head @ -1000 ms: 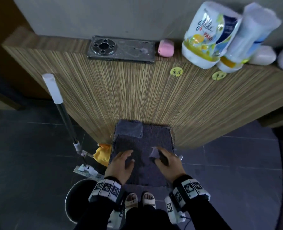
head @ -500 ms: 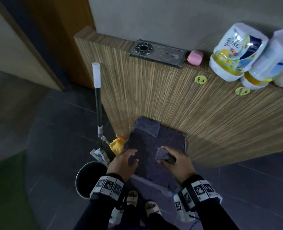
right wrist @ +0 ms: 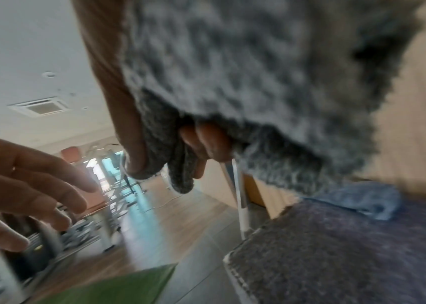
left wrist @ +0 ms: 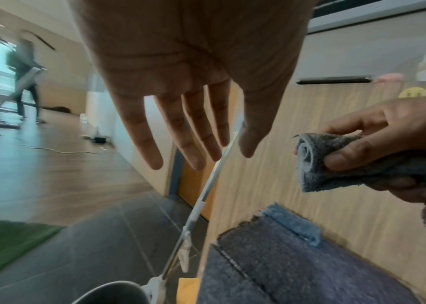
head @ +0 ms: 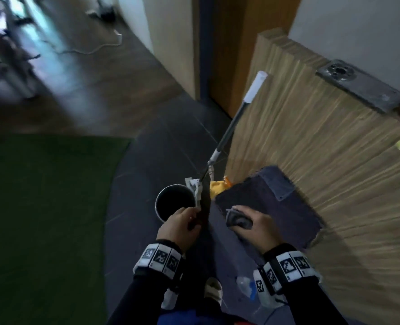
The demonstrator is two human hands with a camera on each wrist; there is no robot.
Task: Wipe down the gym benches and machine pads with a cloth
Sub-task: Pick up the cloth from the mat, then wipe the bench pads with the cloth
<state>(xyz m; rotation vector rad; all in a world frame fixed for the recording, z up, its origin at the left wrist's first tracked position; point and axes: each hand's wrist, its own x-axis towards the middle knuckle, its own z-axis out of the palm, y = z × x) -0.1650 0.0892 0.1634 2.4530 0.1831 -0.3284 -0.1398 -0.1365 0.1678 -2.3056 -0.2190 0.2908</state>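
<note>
- Gripping is seen at the right hand [head: 256,227]: a rolled grey cloth [head: 237,219] is pinched between the thumb and curled fingers [left wrist: 357,156].
- The cloth is held just above a dark purple mat [head: 269,207], close to its near left part; contact between the two cannot be judged.
- A loose end of the cloth is seen hanging below the right palm in the left wrist view.
- The left hand [head: 179,227] is held with nothing in it; its fingers [left wrist: 178,131] are shown spread and straight in the left wrist view.
- The left hand is placed to the left of the mat, above a round metal bin [head: 174,202] on the dark tiled floor [head: 147,160].
- A lighter blue patch [head: 277,184] is seen at the far end of the mat, beside a striped wooden panel [head: 323,148].
- A mop handle [head: 231,127] with a white grip is leaned against the wooden panel, behind the bin.
- Something yellow [head: 219,186] is wedged between the mop base and the mat; what it is cannot be told.
- A green mat [head: 42,207] is laid on the floor to the left.
- A phone [head: 363,86] is laid flat on top of the wooden panel.
- Both wrists are fitted with bands carrying black-and-white markers [head: 160,258].
</note>
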